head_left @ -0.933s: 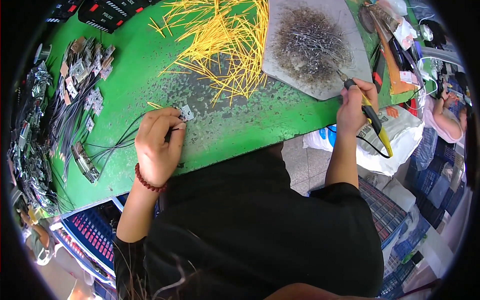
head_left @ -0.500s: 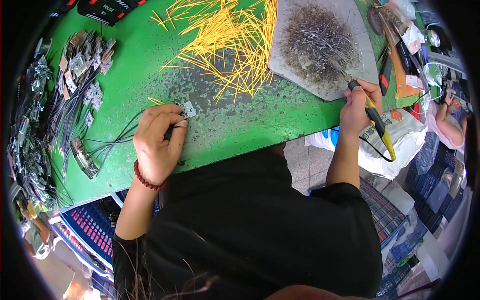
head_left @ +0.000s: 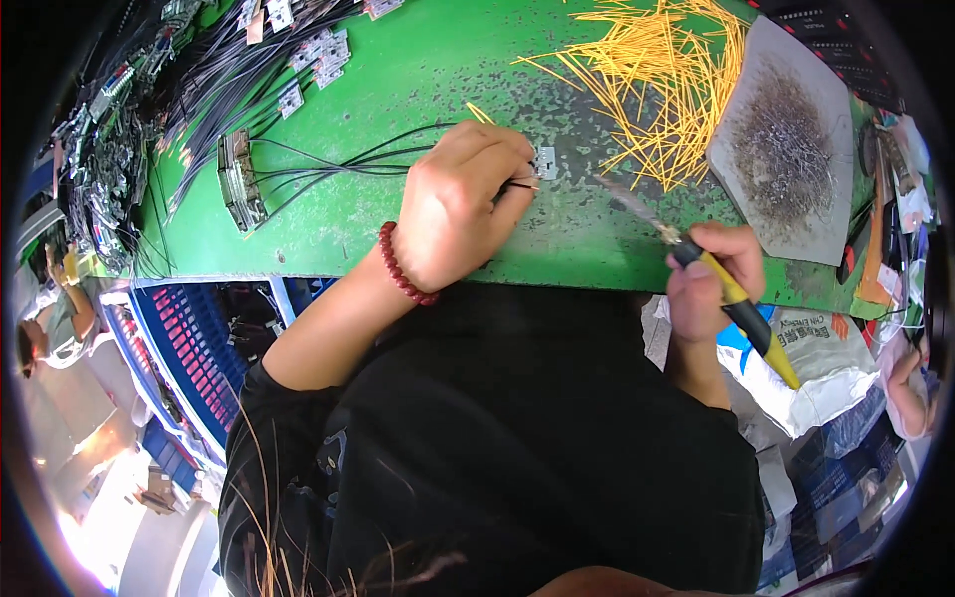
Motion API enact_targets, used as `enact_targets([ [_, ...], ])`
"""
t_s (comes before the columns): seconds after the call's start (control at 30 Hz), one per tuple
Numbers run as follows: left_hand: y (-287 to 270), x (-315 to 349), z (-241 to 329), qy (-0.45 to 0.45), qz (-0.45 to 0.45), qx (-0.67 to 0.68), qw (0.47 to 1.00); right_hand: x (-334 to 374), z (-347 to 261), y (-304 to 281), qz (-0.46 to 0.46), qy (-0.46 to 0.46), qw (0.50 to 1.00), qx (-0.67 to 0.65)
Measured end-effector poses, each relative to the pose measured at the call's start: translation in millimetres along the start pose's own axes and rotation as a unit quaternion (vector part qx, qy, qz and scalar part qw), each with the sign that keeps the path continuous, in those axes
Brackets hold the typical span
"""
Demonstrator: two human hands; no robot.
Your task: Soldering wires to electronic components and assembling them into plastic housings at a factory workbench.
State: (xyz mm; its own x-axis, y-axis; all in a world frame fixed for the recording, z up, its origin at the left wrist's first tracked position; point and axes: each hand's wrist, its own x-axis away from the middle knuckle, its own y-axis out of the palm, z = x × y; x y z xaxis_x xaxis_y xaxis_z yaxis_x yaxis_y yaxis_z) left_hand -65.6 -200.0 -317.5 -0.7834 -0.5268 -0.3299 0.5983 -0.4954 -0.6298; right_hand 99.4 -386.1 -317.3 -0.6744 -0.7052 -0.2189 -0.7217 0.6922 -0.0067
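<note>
My left hand [head_left: 468, 189] is closed near the bench's front edge, pinching a thin black wire [head_left: 522, 185] whose bare end points right. Just beyond its fingertips lies a small silvery circuit board [head_left: 545, 162] on the green bench. More black wires [head_left: 348, 167] run left from under this hand to a dark bundled part [head_left: 240, 184]. In my right hand [head_left: 711, 274] is a yellow and black soldering iron [head_left: 721, 284]. Its tip, blurred by motion, points left toward the small board and is apart from it.
Loose yellow wires [head_left: 676, 109] are heaped at the far right of the bench. Beside them a grey plate [head_left: 746, 184] carries dark residue and solder scraps. Black cables with small boards [head_left: 320, 58] pile up at the left. A blue crate [head_left: 189, 343] stands below the bench.
The soldering iron has left the grey plate and moved left toward the small board. The whole view has swung right. My left hand still pinches the wire by the board.
</note>
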Motion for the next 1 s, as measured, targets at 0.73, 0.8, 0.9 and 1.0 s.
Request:
enact_targets([
  [0.73, 0.7, 1.1, 0.2, -0.001, 0.007, -0.016, 1.0, -5.2, 6.9, 20.9, -0.127, -0.047, 0.984, 0.112],
  [0.8, 0.6, 1.6, 0.7, 0.0, 0.007, -0.018, 1.0, -5.2, 7.0, 21.1, -0.128, -0.043, 0.985, 0.111],
  [0.9, 0.2, 1.7, 0.1, -0.004, 0.006, -0.02, 1.0, 0.6, 7.4, 19.4, -0.104, -0.038, 0.991, 0.082],
  [1.0, 1.5, 1.9, -1.3, 0.02, 0.009, -0.025, 0.999, 3.7, 10.3, 19.2, -0.075, -0.031, 0.996, 0.036],
])
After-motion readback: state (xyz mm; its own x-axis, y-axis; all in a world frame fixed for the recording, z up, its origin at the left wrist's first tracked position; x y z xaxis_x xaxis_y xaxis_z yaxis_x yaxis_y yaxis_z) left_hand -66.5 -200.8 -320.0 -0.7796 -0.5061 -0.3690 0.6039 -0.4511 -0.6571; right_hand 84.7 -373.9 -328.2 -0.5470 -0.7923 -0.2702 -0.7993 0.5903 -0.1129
